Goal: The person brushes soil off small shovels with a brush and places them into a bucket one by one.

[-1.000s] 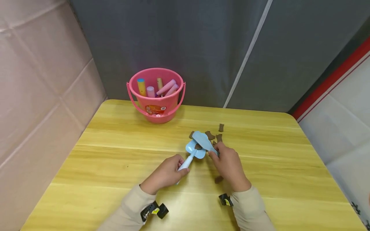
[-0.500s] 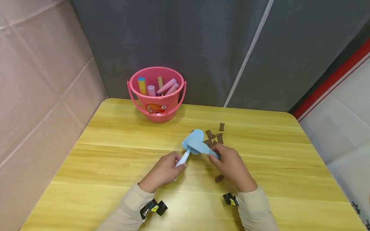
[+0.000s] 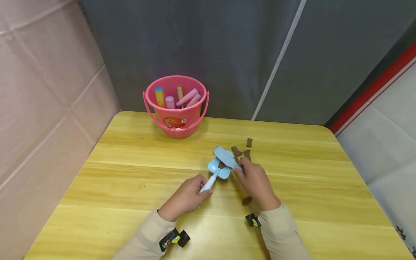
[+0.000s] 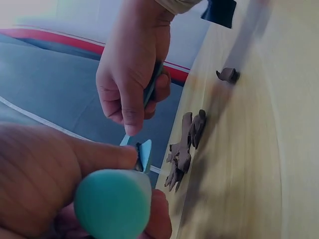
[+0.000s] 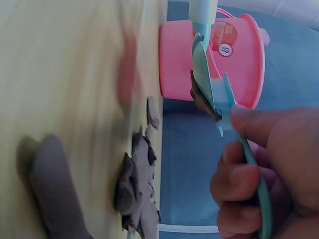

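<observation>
My left hand [image 3: 185, 198] grips the pale handle of a light blue flower-shaped plastic tool [image 3: 213, 165], held above the table. Brown clay [image 3: 221, 165] shows at the flower's middle; in the right wrist view, clay [image 5: 201, 99] clings to its table-facing side. A flat blue plastic clay knife [image 3: 226, 156] is pinched in my right hand [image 3: 260, 184], its broad blade lying across the flower's far part and hiding it. In the left wrist view the rounded handle end [image 4: 112, 204] covers much of the tool.
Several brown clay scraps [image 3: 236, 151] lie on the wooden table [image 3: 113, 180] just beyond my right hand. Another clay piece [image 3: 247, 200] lies near the right wrist. A pink bucket [image 3: 182, 124] with colourful rollers and tools [image 3: 186, 97] stands at the back left.
Half a second ago the flower tool was turned with its clay out of sight; now it is rolled back, showing clay. The right hand has shifted slightly left and away with the knife.
</observation>
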A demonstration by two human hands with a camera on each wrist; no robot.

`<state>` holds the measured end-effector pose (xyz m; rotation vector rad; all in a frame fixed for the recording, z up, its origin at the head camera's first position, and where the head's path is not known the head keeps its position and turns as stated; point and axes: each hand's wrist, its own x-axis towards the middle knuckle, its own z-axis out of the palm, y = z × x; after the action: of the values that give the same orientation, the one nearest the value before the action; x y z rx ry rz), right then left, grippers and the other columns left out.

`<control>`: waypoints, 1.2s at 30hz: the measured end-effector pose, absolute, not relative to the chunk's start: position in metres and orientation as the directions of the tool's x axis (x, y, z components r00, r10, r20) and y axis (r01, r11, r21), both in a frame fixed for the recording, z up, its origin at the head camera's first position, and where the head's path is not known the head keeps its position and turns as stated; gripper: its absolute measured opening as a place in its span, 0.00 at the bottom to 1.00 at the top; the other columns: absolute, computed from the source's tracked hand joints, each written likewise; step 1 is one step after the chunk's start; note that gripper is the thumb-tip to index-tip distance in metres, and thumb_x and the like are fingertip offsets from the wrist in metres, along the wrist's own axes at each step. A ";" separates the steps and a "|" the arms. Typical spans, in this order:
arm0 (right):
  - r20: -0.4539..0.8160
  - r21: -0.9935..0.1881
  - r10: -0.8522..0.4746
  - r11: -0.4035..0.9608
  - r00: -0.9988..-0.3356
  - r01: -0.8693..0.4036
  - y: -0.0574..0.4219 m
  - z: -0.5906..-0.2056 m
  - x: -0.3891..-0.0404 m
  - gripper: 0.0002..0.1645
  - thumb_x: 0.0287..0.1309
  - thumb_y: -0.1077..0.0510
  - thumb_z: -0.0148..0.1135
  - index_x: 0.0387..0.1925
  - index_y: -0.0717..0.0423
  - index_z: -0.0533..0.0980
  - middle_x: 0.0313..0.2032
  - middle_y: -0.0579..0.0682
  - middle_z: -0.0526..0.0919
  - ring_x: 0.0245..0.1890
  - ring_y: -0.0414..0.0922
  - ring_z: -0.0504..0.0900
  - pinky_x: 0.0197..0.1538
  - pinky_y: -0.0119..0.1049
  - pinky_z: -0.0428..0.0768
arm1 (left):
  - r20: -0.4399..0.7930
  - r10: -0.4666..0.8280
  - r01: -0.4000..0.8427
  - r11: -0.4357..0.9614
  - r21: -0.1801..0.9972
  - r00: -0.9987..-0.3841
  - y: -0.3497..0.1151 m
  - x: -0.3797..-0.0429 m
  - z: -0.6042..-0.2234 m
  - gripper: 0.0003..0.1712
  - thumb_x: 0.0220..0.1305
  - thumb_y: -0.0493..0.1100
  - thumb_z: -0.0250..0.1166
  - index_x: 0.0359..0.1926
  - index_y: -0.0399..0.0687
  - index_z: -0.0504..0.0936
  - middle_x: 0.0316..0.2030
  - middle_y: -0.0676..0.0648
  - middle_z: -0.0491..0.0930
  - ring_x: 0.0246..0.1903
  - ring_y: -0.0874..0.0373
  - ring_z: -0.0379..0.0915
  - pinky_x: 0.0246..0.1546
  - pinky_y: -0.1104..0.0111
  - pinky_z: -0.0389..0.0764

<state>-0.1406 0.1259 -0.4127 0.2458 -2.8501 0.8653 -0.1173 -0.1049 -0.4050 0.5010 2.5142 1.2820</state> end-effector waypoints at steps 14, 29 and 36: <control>0.199 -0.542 -0.248 0.778 -0.948 -0.317 0.138 -0.405 -0.134 0.08 0.63 0.55 0.68 0.38 0.54 0.77 0.20 0.41 0.71 0.18 0.38 0.65 0.23 0.33 0.67 | -0.109 0.372 0.132 0.565 0.814 -0.922 -0.114 -0.124 -0.408 0.10 0.66 0.40 0.66 0.41 0.38 0.76 0.27 0.48 0.74 0.23 0.58 0.69 0.22 0.66 0.73; 0.246 -0.501 -0.141 0.828 -0.959 -0.251 0.119 -0.407 -0.140 0.11 0.63 0.57 0.67 0.36 0.59 0.73 0.17 0.45 0.70 0.17 0.42 0.66 0.23 0.36 0.66 | 0.000 0.395 0.236 0.548 0.803 -0.919 -0.112 -0.116 -0.410 0.10 0.63 0.38 0.68 0.39 0.39 0.76 0.22 0.52 0.70 0.22 0.61 0.65 0.22 0.69 0.70; 0.267 -0.523 -0.025 0.836 -0.963 -0.167 0.122 -0.411 -0.148 0.11 0.66 0.56 0.63 0.37 0.60 0.73 0.19 0.48 0.72 0.16 0.45 0.67 0.21 0.37 0.66 | -0.072 0.395 0.170 0.545 0.821 -0.916 -0.114 -0.115 -0.413 0.09 0.64 0.39 0.67 0.39 0.38 0.77 0.24 0.50 0.72 0.22 0.60 0.67 0.20 0.69 0.71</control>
<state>-0.1482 0.1221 -0.4113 0.1470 -2.7663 0.8219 -0.1150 -0.1137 -0.4126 0.4731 2.5344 1.3073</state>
